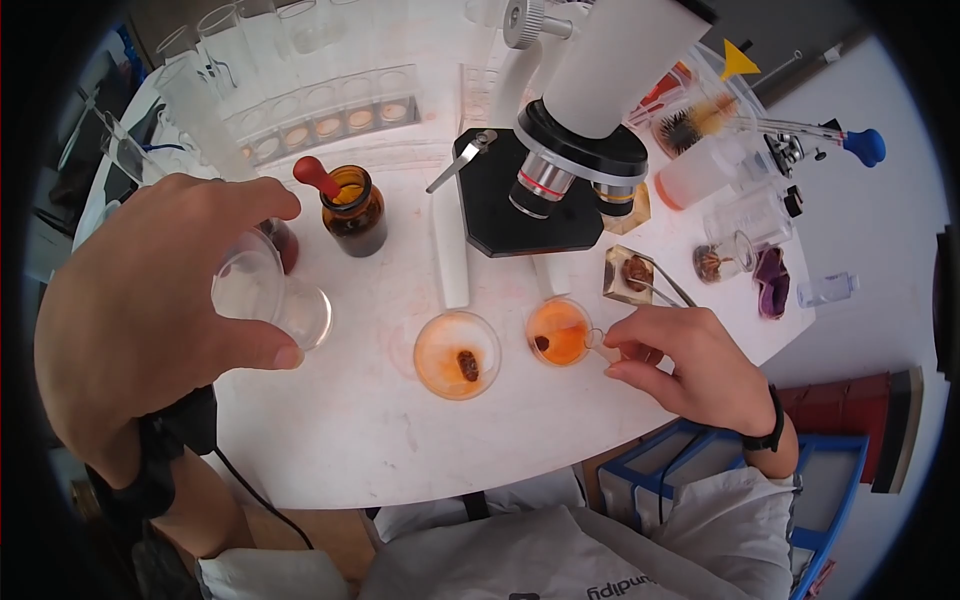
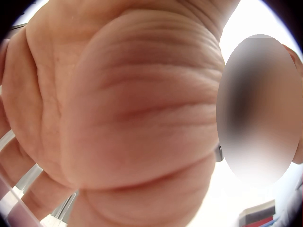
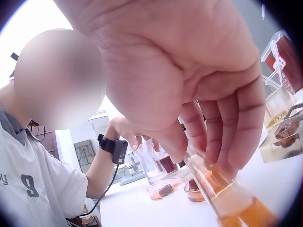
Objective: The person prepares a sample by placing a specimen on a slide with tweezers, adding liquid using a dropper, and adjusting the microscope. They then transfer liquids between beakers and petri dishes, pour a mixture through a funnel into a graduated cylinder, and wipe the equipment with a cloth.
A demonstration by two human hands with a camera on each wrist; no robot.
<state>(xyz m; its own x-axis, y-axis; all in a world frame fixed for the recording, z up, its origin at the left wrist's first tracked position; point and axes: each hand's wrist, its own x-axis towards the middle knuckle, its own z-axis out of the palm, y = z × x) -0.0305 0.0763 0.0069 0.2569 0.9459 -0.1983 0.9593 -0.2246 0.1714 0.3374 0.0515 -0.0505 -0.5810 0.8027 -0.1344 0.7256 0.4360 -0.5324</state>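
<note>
My left hand (image 1: 160,280) curves above a clear glass vessel (image 1: 310,315), thumb and index finger spread wide; its other fingers are hidden in the head view. Spread fingers and creased palm fill much of the left wrist view. My right hand (image 1: 680,355) pinches the neck of a small glass flask (image 3: 241,205) with orange liquid in its base. Overlapping that flask in the head view is a small dish (image 1: 545,318) of orange liquid with a dark lump. Left of it, a larger petri dish (image 1: 430,350) carries a brown lump.
An amber bottle (image 1: 355,225) with a red-bulbed dropper stands beyond my left hand, before a test tube rack (image 1: 330,115). The microscope (image 1: 540,220) takes up the far middle. Tweezers (image 1: 670,278) lie by a square dish (image 1: 620,270) with a brown specimen.
</note>
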